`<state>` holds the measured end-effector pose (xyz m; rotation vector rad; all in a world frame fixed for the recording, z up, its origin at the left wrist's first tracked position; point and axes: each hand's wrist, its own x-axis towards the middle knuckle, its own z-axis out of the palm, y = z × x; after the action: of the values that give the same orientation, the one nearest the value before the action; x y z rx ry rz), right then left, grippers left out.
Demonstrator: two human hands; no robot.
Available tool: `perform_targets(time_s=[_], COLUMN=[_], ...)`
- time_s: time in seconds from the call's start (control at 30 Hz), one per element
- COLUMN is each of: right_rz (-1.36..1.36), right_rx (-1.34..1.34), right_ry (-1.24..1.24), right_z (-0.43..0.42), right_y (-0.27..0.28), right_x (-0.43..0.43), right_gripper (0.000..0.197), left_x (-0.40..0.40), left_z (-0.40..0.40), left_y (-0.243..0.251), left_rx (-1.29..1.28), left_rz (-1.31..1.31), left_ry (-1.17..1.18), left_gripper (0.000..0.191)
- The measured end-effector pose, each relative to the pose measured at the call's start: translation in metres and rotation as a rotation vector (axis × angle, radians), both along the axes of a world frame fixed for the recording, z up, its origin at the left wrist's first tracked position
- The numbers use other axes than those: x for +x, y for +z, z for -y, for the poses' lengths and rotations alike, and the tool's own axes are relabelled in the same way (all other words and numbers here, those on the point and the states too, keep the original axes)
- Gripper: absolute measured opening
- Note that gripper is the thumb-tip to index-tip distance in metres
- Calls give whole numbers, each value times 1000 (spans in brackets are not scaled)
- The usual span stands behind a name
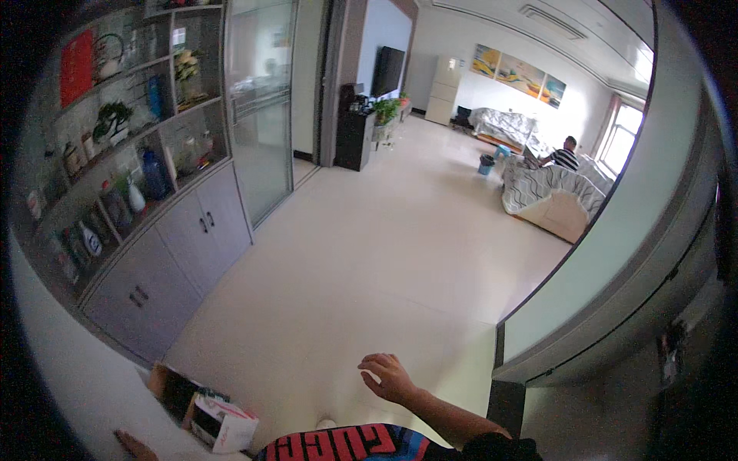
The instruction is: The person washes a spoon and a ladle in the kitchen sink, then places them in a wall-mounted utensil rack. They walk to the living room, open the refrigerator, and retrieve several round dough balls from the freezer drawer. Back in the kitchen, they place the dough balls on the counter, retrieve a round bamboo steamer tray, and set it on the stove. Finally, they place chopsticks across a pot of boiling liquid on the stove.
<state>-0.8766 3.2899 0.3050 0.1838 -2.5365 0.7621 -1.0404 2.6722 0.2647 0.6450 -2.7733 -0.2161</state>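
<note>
My right hand (390, 378) is held in front of my body over the pale floor (346, 276), with its fingers loosely curled and nothing in them. At the lower left, only part of my left hand (134, 446) shows, dim and cut off by the picture's bottom edge. It appears against the white wall (69, 357); whether it touches the wall I cannot tell. To its right, a white carton (237, 433) with printing stands beside an opened brown cardboard box (163, 381) by the wall.
A shelf cabinet (179, 230) with bottles and ornaments lines the left, before a sliding glass door (262, 115). On the right is a door frame (500, 346). Farther off are a dark cabinet (353, 141), a bin (486, 165), a covered sofa (550, 193) and a seated person (566, 155).
</note>
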Motion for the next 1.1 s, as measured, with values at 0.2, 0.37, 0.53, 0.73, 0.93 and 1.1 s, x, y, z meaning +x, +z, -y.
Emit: perform_targets(time_s=[0.2,0.37,0.53,0.73,0.93,1.1], right_rz=[-38,-11,18,73,5,-345], right_rx=[-55,-103,-98,-93,-160,-352], right_ry=[-83,-90,-110,-130,-408,-824], right_z=[-19,-40,-51,-57,-104,-272], right_y=[-9,-22,-24,-31,-19,42], right_x=[-32,-53,-73,-87,-94,-73], right_gripper=[16,15,14,18,37,81], left_x=[-10,4,-1,-30,-87,-129], left_z=[-145,-236,-282,-339,-422,-527], left_y=[-11,-34,-61,-86,-98,-92], left_rx=[125,248,334,345,336,344], left_rz=[-70,141,409,614,686,692], left_ry=[-323,-539,-667,-857,-1146,-1382], left_gripper=[59,58,57,55,54,52])
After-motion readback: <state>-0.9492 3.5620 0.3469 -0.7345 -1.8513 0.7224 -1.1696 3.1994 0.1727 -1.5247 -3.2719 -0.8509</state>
